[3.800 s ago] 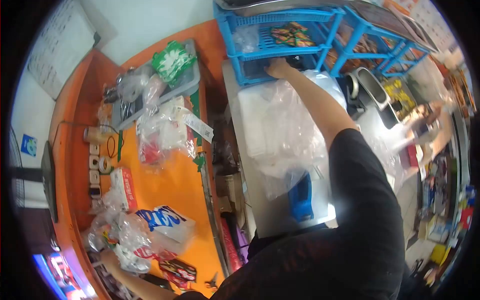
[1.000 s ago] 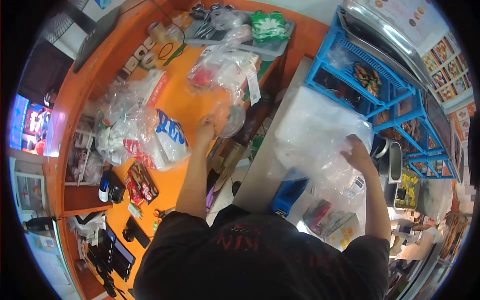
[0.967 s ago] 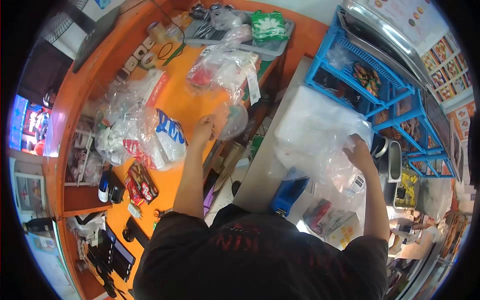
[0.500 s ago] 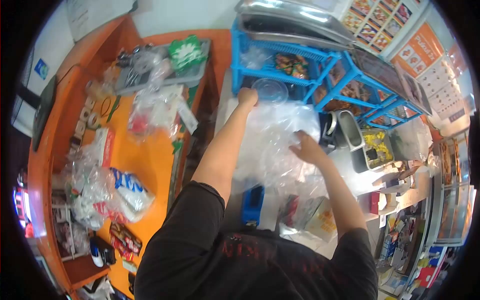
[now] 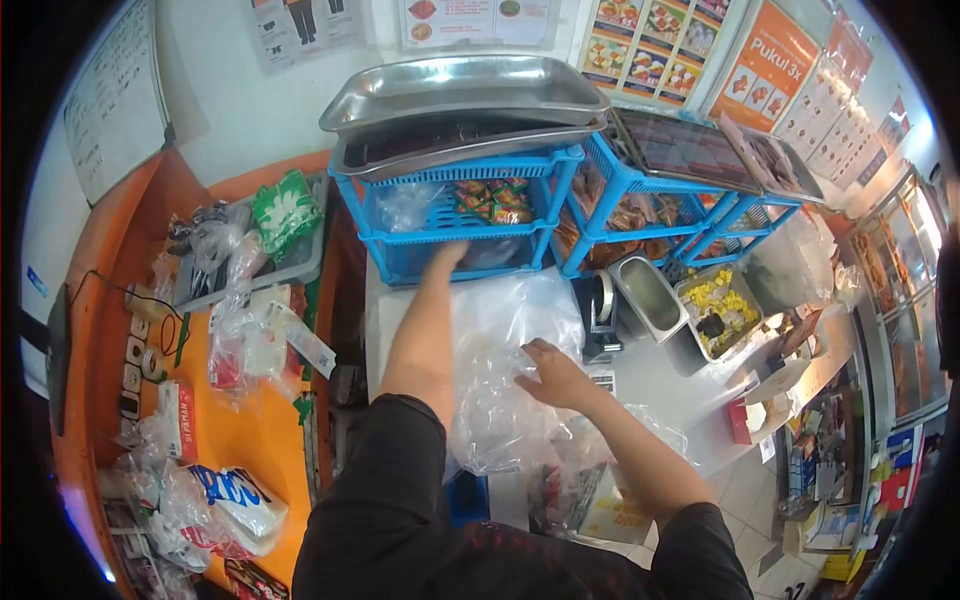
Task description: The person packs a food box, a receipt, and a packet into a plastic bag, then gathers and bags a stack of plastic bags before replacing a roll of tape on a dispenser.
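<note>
My left hand [image 5: 447, 257] reaches into the lower tier of a blue plastic rack [image 5: 457, 238], its fingers blurred and partly hidden. Just right of it, inside that tier, shows a round clear plastic lid [image 5: 490, 252]; whether the fingers grip it I cannot tell. My right hand [image 5: 556, 377] is open, fingers spread, over a pile of clear plastic bags [image 5: 495, 415] on the counter. A white translucent plastic sheet [image 5: 530, 305] lies between the bags and the rack.
Metal trays [image 5: 465, 95] top the rack, and small colourful packets [image 5: 495, 202] sit in its upper tier. To the right stand a steel container [image 5: 648, 292] and a tub of yellow pieces [image 5: 718, 310]. Wrapped goods lie on an orange counter [image 5: 240, 425] at left.
My left hand and the clear lid have gone from the rack's front edge into its lower tier. My right hand stays over the bags. The view has tilted up and shifted.
</note>
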The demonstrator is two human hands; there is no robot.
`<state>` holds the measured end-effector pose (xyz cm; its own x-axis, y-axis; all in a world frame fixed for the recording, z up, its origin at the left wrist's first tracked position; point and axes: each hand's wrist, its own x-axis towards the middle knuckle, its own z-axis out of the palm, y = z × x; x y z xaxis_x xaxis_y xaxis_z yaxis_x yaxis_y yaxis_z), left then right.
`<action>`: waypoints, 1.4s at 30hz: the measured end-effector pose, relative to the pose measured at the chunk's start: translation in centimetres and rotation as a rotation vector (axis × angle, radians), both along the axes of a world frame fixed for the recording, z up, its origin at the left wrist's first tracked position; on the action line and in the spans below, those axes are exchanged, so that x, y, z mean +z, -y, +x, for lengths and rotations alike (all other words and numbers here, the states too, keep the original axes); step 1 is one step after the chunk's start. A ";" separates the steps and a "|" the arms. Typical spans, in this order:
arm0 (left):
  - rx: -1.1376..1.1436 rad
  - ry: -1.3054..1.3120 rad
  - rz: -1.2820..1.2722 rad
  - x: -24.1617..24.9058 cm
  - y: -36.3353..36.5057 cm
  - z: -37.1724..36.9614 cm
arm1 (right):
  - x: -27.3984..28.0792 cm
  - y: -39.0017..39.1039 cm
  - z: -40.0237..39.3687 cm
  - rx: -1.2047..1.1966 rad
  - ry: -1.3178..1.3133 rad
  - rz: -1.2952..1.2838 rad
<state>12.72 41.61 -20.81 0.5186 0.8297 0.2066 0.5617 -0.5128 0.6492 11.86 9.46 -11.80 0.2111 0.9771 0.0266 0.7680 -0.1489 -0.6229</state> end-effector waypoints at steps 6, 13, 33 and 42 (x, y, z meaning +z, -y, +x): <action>-0.028 0.073 -0.044 1.9 4.5 3.7 | -1.0 -0.4 0.0 -0.021 0.024 0.024; 0.073 0.268 -0.135 3.2 -0.1 -2.1 | -0.3 -0.4 -0.1 -0.030 0.013 0.022; -0.019 0.209 -0.231 3.5 1.7 0.6 | 2.0 -0.6 0.4 0.036 0.040 -0.181; 0.279 0.615 -0.524 5.0 -0.2 -4.9 | 4.1 -11.8 4.5 0.195 -0.001 -0.303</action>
